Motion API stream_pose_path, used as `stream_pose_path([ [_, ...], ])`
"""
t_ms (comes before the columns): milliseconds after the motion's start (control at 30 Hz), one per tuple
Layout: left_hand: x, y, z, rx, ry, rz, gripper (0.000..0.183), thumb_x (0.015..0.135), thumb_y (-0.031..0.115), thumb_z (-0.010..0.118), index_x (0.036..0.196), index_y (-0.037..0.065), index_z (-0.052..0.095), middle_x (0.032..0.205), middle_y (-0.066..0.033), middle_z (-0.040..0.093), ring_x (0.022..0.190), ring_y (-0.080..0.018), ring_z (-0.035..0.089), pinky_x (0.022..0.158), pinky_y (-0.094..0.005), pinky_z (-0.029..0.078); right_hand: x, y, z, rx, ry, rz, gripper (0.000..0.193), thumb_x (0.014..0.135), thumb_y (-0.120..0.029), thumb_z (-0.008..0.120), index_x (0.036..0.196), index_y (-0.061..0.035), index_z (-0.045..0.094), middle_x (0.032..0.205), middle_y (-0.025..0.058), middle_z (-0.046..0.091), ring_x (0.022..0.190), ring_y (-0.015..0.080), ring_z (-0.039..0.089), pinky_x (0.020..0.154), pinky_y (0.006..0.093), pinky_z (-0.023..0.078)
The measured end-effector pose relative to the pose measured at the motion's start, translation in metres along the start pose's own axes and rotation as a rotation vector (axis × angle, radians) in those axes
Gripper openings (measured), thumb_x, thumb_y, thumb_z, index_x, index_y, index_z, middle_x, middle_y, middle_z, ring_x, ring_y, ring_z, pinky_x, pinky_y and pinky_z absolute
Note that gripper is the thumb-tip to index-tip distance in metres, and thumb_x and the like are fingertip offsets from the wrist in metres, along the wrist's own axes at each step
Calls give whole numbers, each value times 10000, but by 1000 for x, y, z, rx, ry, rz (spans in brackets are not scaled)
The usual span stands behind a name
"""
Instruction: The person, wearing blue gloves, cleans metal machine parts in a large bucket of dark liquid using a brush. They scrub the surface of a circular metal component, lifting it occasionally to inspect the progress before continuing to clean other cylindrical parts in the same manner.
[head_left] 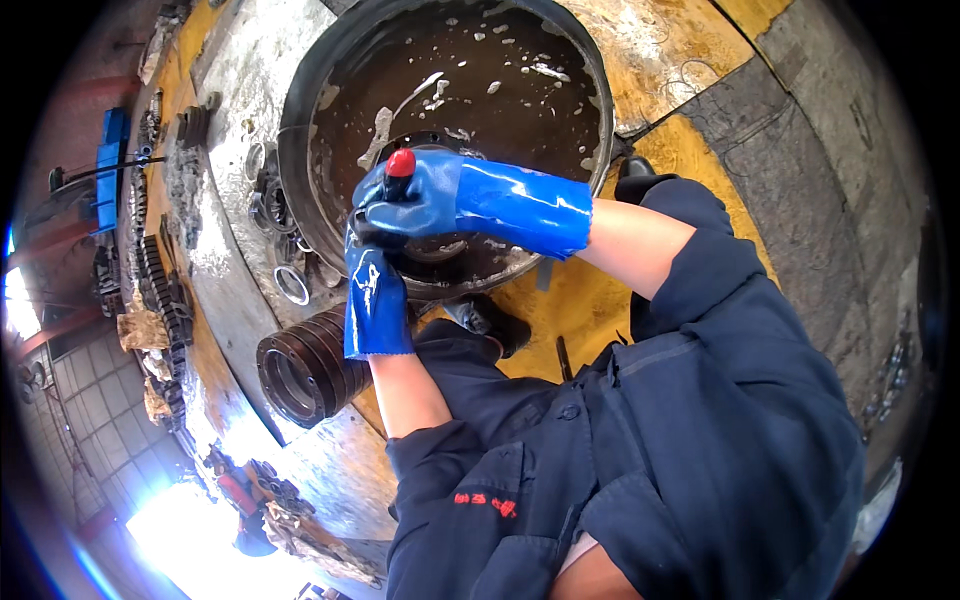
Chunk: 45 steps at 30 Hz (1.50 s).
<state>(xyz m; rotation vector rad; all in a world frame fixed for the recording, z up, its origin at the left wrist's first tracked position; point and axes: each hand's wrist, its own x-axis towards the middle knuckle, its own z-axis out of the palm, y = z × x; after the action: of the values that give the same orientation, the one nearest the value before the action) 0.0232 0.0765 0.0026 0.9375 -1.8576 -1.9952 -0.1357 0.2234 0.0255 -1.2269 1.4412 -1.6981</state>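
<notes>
Toward eleven o'clock, the right hand [415, 195] grips a red-tipped handle [400, 164] over a liquid-filled basin [295, 160]; left hand's [372, 268] grip unclear. Seemingly mid-wash; next calls for steadiness.

Gloves [470, 195], eleven o'clock: glossy, plastic-like. Tool handle [400, 166], eleven o'clock: smooth, plastic-looking. Ring stack [326, 348], eight o'clock: ridged metal, low sheen. Jacket [690, 430], four o'clock: matt cloth.

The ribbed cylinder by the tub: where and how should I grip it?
Probably by the open end of the ribbed cylinder, coming from the picture's lower left: that end faces there, away from the tub, and its round hole leaves room for fingers inside the rim.
</notes>
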Motion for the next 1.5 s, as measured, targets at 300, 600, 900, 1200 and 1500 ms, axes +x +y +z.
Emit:
stream_pose_path([
  [300,-9,7,2,2,-8,3,447,895,-14,663,1341,19,669,1164,-77,747,1015,-195,706,946,-319,539,5,37,-50,-275,526,474,287,1013,-321,663,1078,-71,788,916,51,787,848,170,752,813,336,608],
  [600,-8,6,9,-92,-72,72,462,880,-29,604,1335,-1,676,1220,-97,751,1075,-198,704,985,-316,538,7,29,-4,-17,207,149,283,1009,-327,684,1086,-67,766,954,110,795,881,207,768,815,364,602],
  [900,-5,10,4,97,61,-41,566,801,-80,741,1357,-11,664,1164,-122,776,1006,-229,735,939,-326,592,-18,44,-67,-234,545,894,385,959,-383,641,1056,-30,763,941,173,783,879,332,758,814,427,589],
  [1200,-4,16,11,-24,52,-62,573,775,-152,684,1330,-14,649,1104,-107,750,924,-233,718,825,-340,598,-22,30,-5,-1273,-160,-318,259,1052,-348,594,1173,-167,734,987,103,772,771,270,767,743,430,639],
  [1500,-16,29,15,84,-11,29,524,830,-69,730,1348,-27,669,1129,-113,759,947,-210,707,884,-334,578,-17,25,9,-1178,-50,517,350,928,-341,707,1243,-193,743,1098,122,783,1052,342,769,904,498,594],
])
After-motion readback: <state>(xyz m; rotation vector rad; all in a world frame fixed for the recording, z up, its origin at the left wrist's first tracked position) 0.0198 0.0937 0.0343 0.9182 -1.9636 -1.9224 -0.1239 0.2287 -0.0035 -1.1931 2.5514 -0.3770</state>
